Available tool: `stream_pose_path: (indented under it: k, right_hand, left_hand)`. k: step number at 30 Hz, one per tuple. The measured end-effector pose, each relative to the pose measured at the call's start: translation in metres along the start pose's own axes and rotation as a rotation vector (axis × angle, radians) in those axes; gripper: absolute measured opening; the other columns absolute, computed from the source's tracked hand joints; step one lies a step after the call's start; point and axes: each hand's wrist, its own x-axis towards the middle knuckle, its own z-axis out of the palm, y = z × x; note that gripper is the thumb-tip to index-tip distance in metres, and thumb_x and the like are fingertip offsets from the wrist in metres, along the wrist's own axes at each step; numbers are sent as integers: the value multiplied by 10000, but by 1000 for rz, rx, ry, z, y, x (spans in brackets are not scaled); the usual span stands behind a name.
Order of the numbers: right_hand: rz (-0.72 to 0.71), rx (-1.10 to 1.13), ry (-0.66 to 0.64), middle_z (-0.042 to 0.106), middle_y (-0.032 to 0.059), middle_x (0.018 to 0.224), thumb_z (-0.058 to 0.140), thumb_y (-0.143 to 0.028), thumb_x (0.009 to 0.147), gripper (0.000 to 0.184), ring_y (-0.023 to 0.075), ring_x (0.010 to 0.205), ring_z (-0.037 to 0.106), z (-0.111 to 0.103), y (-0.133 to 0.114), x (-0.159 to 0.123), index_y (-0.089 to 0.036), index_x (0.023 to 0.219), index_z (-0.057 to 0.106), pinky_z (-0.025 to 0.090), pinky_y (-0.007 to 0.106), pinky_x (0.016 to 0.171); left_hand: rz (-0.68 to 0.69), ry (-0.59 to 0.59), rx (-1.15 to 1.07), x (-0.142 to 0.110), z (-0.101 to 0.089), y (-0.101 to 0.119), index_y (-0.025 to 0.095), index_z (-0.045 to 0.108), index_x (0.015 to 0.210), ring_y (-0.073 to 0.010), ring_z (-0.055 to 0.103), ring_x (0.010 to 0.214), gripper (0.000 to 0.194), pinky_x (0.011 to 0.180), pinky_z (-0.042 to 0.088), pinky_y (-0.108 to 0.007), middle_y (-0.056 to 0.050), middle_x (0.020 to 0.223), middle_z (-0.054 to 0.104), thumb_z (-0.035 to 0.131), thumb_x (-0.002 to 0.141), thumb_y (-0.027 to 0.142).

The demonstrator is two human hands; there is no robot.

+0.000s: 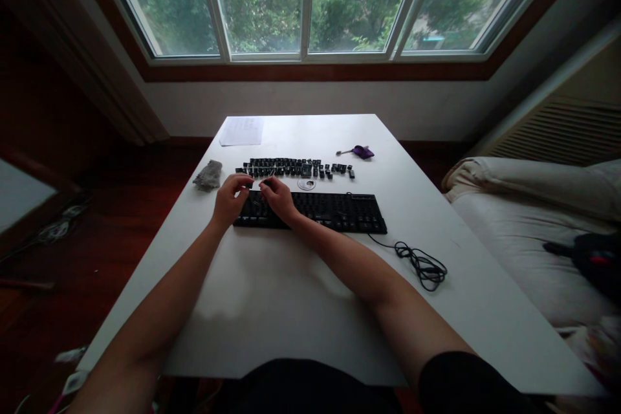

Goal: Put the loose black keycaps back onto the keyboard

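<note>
Black caps off, in rows just beyond keyboard on table; dark piece, perhaps a cap, pinched in left hand; over keyboard, right hand, grip unclear; count left to lift, unreadable.

A room in a home, by the look of the padded cream sofa (dark wooden floor too).

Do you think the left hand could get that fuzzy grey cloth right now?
Probably yes. The grey cloth is close beside the left hand, with only bare table between them, though its fingers look busy with a small dark piece, so they may need freeing first.
</note>
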Motion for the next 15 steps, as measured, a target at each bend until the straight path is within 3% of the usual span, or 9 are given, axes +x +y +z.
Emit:
stream_pose_path:
  k: [9,15]
  right_hand:
    - [-90,-44,-96,571,-30,648,590,-469,863,272,142,608,555,0,-1,-5,-207,925,623,436,250,594]
    - [-63,-86,-81,575,-32,626,601,-478,856,280,136,585,544,-1,0,-4,-204,905,624,418,246,580]
  left_hand:
    - [-103,-94,-62,-5,6,-20,214,695,1090,-213,635,1078,293,980,511,-388,-64,1129,677,489,882,215]
    - [-244,-31,-168,-10,13,-25,212,536,1283,-191,696,950,416,814,568,-326,-95,1179,671,536,870,264]
